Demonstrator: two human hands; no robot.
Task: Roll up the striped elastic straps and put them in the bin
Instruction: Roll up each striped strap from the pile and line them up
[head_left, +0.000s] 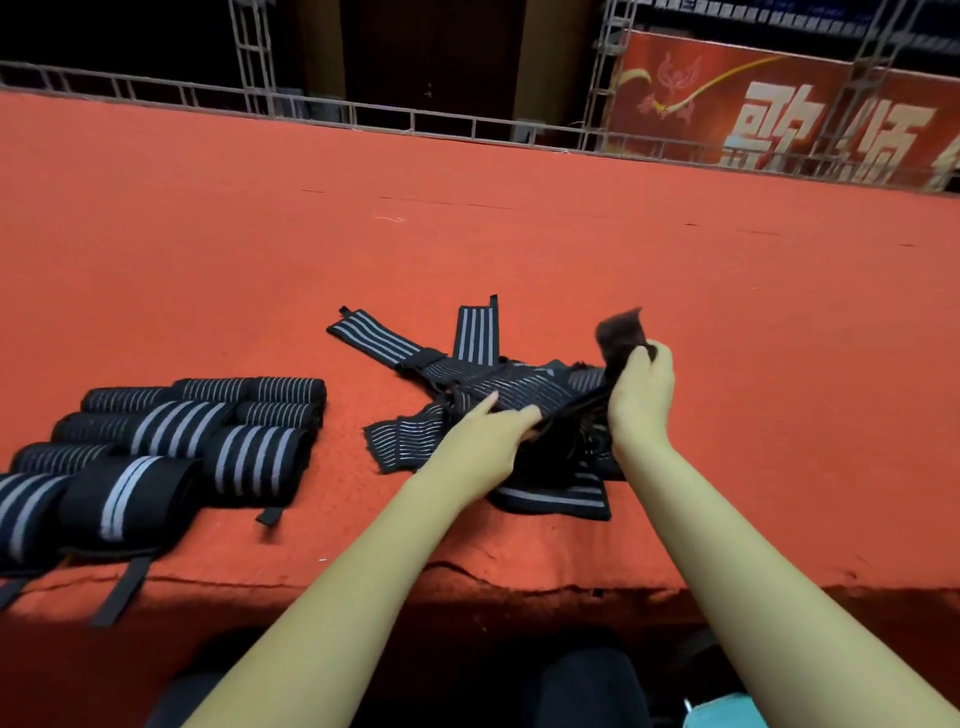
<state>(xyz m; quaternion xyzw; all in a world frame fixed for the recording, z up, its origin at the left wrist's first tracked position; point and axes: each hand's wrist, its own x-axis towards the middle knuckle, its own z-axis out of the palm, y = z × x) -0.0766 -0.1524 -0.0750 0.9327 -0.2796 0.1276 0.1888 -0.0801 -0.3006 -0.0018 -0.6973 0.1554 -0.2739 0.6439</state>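
Observation:
A loose pile of black elastic straps with grey stripes (483, 384) lies on the red carpeted platform (467, 234) in front of me. My right hand (641, 395) grips one strap (582, 402) near its dark end tab (618, 332), which sticks up above my fingers. That strap runs taut down to my left hand (483, 441), which pinches its other part over the pile. Several rolled straps (171, 441) lie in rows at the left, near the platform's front edge. No bin is in view.
The platform's front edge (467, 582) runs just below the pile. Loose strap tails (122, 592) hang over it at the left. A metal truss rail (363, 111) and a red banner (779, 114) stand at the far side.

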